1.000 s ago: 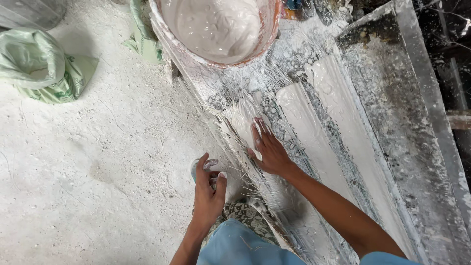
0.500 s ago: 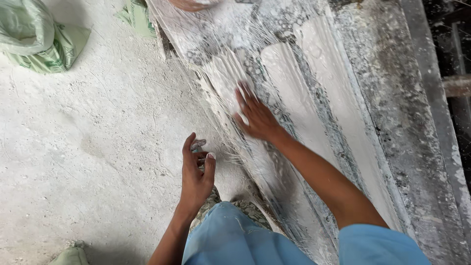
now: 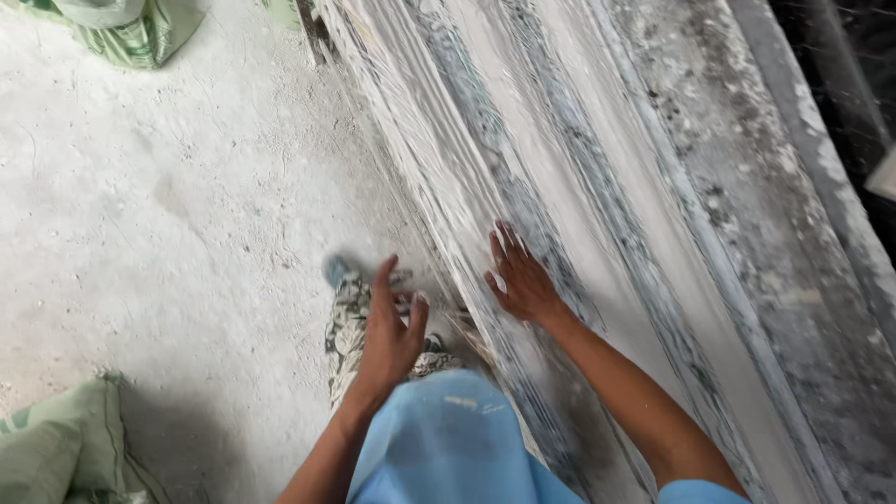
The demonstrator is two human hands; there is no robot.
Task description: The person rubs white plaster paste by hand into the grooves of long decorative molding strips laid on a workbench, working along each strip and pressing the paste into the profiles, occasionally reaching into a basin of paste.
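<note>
Two bare hands are at work here, and one long plaster moulding [image 3: 597, 187] runs from the top of the scene down to the lower right, ribbed along its length with several raised ridges and grooves, white smeared with grey. Two green woven sacks lie on the dusty white floor [image 3: 168, 233]: one sack at the top left [image 3: 140, 33], another sack at the bottom left corner [image 3: 56, 448].

The moulding lies directly under the right hand [image 3: 523, 280], which rests flat on its left-hand ridges, near the lower part of the strip. The fingers [image 3: 504, 245] are spread a little and laid along the ribs, palm down; it grips nothing, only presses against the wet-looking surface. The forearm stretches back toward the lower right.

The left hand [image 3: 387, 331] hangs just beside the moulding's left edge, apart from it, over the floor. Its fingers are loosely open and slightly curled, the thumb out to the side; it holds nothing that I can see, though it is somewhat blurred. Beneath it shows one foot in a patterned, plaster-flecked shoe [image 3: 350, 313], and a knee in light blue cloth [image 3: 439, 439] fills the bottom middle.
</note>
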